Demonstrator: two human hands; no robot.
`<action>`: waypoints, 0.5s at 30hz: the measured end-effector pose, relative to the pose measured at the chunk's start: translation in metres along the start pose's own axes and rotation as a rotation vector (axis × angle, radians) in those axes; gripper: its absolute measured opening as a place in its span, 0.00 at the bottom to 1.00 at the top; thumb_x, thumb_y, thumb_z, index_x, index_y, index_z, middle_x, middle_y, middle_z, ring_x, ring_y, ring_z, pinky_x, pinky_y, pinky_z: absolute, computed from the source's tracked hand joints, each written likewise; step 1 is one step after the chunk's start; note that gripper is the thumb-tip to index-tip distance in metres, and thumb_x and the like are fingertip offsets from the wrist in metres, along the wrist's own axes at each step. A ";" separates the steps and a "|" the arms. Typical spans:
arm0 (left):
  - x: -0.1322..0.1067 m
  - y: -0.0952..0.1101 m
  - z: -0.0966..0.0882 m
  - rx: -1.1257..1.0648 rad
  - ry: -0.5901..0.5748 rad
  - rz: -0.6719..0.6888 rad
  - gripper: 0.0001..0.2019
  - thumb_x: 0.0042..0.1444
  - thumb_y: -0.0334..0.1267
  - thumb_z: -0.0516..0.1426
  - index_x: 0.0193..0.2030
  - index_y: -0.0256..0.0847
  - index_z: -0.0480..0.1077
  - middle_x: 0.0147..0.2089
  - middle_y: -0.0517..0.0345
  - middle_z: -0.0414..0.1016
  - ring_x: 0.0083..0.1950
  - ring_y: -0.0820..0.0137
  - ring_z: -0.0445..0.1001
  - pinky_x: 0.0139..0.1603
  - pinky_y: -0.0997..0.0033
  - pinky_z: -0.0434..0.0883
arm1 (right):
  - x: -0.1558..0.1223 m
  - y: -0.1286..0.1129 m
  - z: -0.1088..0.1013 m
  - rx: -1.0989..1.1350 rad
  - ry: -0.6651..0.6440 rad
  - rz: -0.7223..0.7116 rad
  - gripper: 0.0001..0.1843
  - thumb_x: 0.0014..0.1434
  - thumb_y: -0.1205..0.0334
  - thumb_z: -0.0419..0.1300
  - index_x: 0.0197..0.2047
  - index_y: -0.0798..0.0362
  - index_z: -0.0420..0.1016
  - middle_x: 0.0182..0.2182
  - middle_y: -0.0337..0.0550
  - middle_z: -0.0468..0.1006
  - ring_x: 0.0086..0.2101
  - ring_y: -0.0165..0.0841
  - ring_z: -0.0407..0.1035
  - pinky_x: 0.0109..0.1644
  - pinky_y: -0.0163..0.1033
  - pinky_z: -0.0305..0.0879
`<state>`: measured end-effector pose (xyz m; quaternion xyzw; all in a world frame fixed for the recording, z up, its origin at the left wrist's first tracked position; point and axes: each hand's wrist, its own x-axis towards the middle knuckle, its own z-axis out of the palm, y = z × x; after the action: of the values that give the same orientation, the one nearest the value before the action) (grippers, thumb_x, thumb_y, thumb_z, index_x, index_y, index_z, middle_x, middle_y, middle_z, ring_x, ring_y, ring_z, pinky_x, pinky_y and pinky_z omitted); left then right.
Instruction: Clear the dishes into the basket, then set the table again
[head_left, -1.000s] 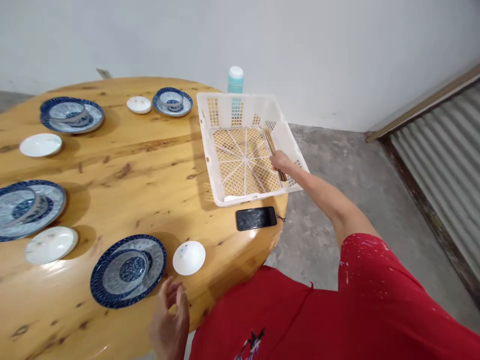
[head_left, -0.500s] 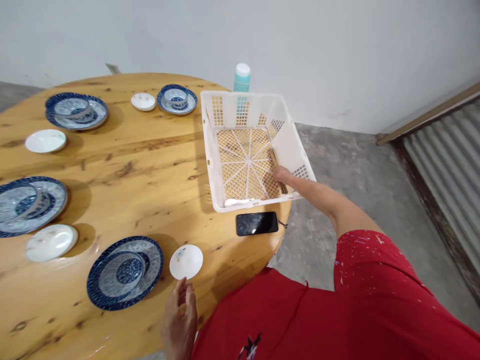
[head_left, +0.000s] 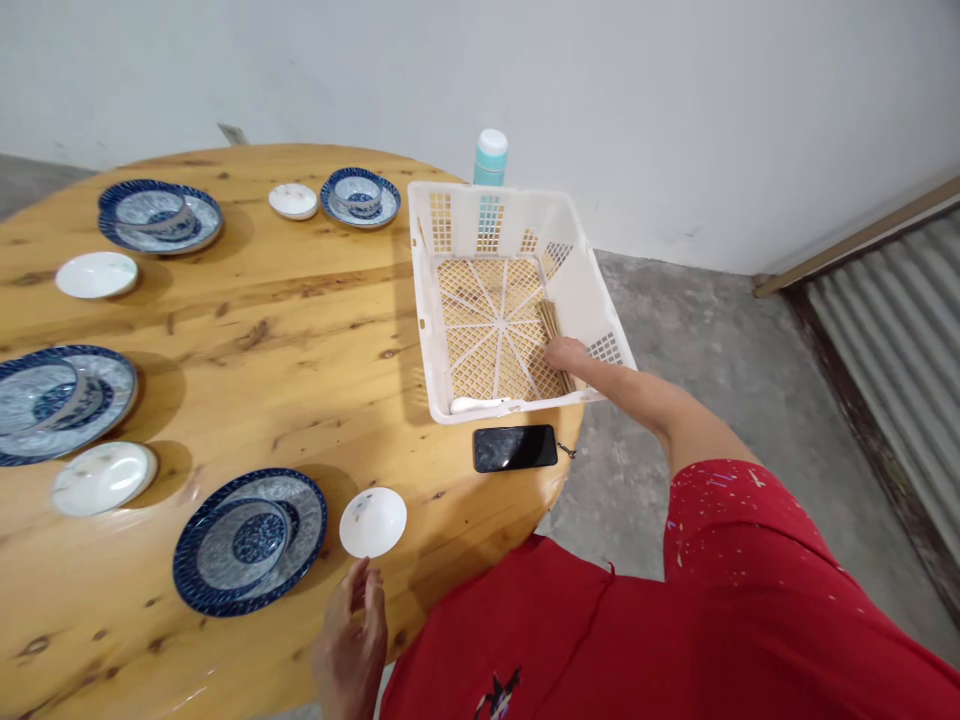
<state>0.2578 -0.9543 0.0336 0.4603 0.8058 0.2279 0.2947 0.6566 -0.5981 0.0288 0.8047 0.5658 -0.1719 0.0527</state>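
Observation:
My right hand reaches into the white plastic basket, its fingers closed over a bundle of chopsticks along the right side. The fingertips are hidden from me. A white spoon lies inside by the basket's near wall. At the table's near edge my left hand is empty, fingers loosely bent and the thumb apart. Just beyond its fingertips sits a small white bowl. To the left of that, a blue-patterned plate carries a matching bowl.
A black phone lies in front of the basket. Behind it stands a turquoise bottle with a white lid. More blue plates with bowls, such as one plate, and white dishes are set around the wooden table.
The chopsticks have spread apart slightly near my right hand, which stays almost in place. My left hand has shifted slightly left and down. The view has moved a little.

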 end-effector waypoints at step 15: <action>0.004 -0.012 0.011 -0.024 -0.004 -0.006 0.28 0.57 0.61 0.49 0.51 0.41 0.73 0.44 0.49 0.82 0.42 0.59 0.82 0.42 0.61 0.77 | -0.009 -0.005 -0.023 -0.301 -0.266 0.023 0.16 0.64 0.65 0.55 0.50 0.63 0.79 0.32 0.57 0.83 0.30 0.40 0.80 0.40 0.39 0.74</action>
<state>0.2565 -0.9554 0.0164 0.4550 0.8038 0.2356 0.3023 0.6546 -0.5980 0.0539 0.7643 0.5640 -0.1895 0.2487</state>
